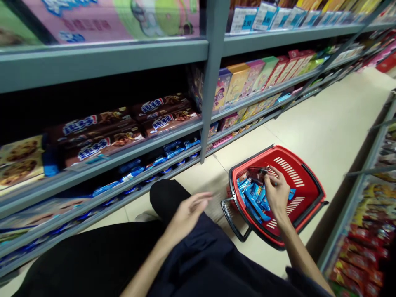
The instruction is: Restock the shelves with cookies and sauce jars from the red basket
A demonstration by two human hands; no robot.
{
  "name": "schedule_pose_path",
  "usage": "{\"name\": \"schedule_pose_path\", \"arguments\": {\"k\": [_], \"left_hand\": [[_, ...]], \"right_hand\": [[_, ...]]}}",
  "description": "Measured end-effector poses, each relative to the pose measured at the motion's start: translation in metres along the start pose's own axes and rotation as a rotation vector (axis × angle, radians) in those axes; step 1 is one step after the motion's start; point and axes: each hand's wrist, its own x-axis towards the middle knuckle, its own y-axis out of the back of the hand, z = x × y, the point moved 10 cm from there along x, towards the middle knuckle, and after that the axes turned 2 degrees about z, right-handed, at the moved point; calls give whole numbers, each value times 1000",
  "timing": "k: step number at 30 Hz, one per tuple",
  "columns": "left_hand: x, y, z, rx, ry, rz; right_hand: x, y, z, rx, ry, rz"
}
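My right hand [276, 192] reaches into a red shopping basket [314, 177] on the floor. Its fingers are closed on the end of a small dark brown packet [256, 175], held over the basket's left part. Below that packet, several blue snack packets [255, 200] lie in the basket. My left hand [192, 208] is apart from the basket, above my lap, with fingers stretched out and nothing in them; it is slightly blurred.
Shelves along the left carry brown cookie packs [123, 138], blue packets [130, 175] and coloured boxes [238, 84]. A grey shelf post [210, 82] stands between two bays. On the right, another shelf [365, 243] holds red and yellow bags. Pale tiled floor [337, 119] runs between them.
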Motion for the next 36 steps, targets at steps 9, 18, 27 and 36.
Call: {"name": "schedule_pose_path", "arguments": {"k": [9, 18, 27, 36], "left_hand": [[28, -21, -2, -659, -57, 274], [-56, 124, 67, -584, -305, 454], [-149, 209, 158, -194, -800, 881], [-145, 263, 205, 346, -936, 1137]], "right_hand": [[-137, -67, -200, 328, 494, -523], [-45, -110, -230, 634, 316, -556], [-55, -124, -370, 1000, 435, -532], [-41, -181, -409, 979, 556, -565]]}}
